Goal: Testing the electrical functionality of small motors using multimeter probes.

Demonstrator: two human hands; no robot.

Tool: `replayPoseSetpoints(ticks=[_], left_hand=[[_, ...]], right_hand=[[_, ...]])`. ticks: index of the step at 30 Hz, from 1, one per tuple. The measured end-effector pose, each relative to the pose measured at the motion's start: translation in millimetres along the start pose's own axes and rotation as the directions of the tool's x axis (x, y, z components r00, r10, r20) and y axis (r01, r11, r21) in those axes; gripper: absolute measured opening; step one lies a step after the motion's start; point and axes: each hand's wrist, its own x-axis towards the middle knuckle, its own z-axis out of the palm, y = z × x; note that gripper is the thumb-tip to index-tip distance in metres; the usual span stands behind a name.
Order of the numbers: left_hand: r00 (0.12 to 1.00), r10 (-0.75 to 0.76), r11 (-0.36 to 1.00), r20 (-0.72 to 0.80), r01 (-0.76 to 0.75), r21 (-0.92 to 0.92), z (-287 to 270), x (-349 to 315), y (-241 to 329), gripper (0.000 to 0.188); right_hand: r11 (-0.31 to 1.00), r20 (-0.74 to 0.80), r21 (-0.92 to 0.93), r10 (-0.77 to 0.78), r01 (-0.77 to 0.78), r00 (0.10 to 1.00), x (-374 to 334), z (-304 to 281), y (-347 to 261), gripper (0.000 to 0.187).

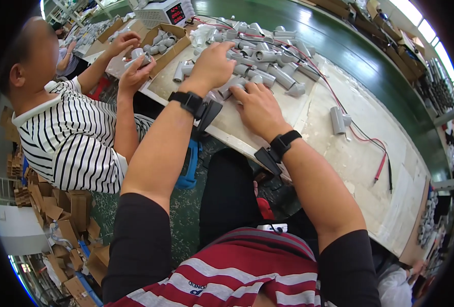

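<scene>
My left hand [214, 64] reaches into a spread of grey plastic pipe fittings [268, 59] on the pale worktable [339, 153], its fingers curled over some of them. My right hand [255, 105] lies palm down just nearer to me, fingertips on a grey fitting [237, 84] at the pile's near edge. Whether either hand grips a piece is hidden by the fingers. Both wrists wear black straps with a small black device.
A single grey fitting [338, 120] stands apart on the right, beside red and black test leads [380, 169]. A person in a striped shirt [68, 138] on my left holds a grey fitting over a cardboard box of fittings [163, 43]. A meter with a red display [168, 11] sits behind.
</scene>
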Motion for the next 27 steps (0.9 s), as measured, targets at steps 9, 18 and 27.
replayPoseSetpoints(ticks=[9,18,27], left_hand=[[0.963,-0.143,0.99,0.229,0.142,0.019,14.6,-35.0,81.4,0.043],[0.824,-0.32,0.939,0.467,0.341,0.043,13.1,-65.5,88.4,0.052],[0.666,-0.4,0.844,0.629,0.536,-0.03,0.3,-79.5,102.5,0.061]], right_hand=[[0.98,-0.361,-0.049,0.161,-0.191,0.919,-51.2,-51.3,60.7,0.032],[0.964,-0.04,-0.218,0.15,-0.155,0.988,-57.5,-63.0,91.5,0.028],[0.995,-0.128,-0.064,0.073,-0.082,0.989,-44.8,-45.6,79.7,0.019]])
